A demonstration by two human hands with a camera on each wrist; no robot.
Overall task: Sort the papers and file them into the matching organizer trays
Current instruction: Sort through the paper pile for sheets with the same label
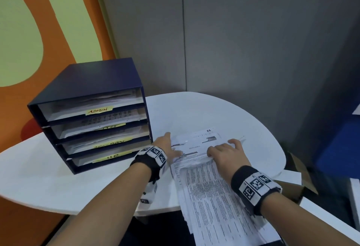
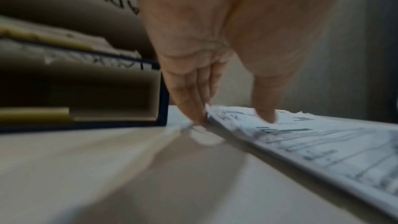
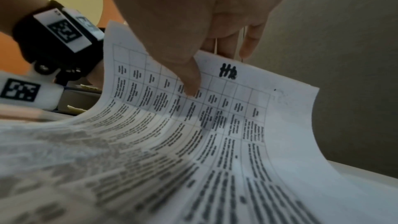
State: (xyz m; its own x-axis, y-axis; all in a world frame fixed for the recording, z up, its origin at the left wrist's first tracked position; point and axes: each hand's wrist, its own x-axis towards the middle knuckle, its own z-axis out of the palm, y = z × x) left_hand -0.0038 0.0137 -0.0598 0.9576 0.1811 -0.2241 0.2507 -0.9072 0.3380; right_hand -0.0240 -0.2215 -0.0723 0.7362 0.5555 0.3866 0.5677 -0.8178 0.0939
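A navy organizer (image 1: pixel 87 82) with four stacked trays stands at the left of the white table (image 1: pixel 214 109); its top label reads ADMIN and its bottom one HR. Every tray holds papers. To its right lies a stack of printed papers (image 1: pixel 196 142). My left hand (image 1: pixel 172 144) rests straight-fingered at the stack's left edge, its thumb pressing on the top page (image 2: pixel 323 142). My right hand (image 1: pixel 222 150) pinches the far edge of the top sheet (image 3: pixel 215 125), thumb on the printed side and fingers behind. This sheet, hand-marked HR, curls upward off the stack.
The organizer (image 2: pixel 161 91) is a hand's width left of the stack. A cardboard box (image 1: pixel 298 169) and a blue object (image 1: pixel 339 148) sit off the table's right edge. A grey partition stands behind, and the papers overhang the near table edge.
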